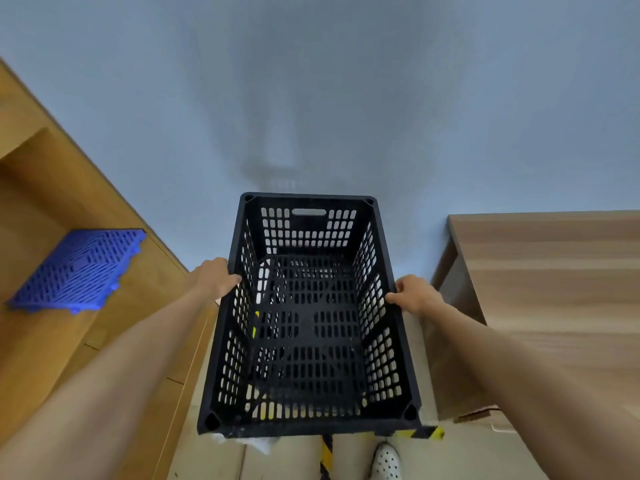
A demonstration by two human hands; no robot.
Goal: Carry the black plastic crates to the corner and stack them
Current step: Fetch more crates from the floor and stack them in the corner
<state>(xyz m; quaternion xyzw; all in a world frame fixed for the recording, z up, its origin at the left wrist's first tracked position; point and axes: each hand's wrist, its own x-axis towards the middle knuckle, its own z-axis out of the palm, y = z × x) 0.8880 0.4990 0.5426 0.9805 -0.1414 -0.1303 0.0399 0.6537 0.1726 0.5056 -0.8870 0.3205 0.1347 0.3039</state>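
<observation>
A black plastic crate (308, 320) with perforated walls and floor fills the middle of the view, its open top towards me, close to a pale blue-grey wall. My left hand (216, 277) grips its left long rim, fingers curled over the edge. My right hand (415, 294) grips the right long rim the same way. The crate is empty. A handle slot shows in its far end wall. I cannot tell whether another crate lies beneath it.
A wooden cabinet (554, 289) stands close on the right. Wooden shelving (52, 188) runs along the left, with a blue plastic grid panel (78, 270) lying on it. Yellow-and-black floor tape (420, 433) and a white shoe (386, 462) show below the crate.
</observation>
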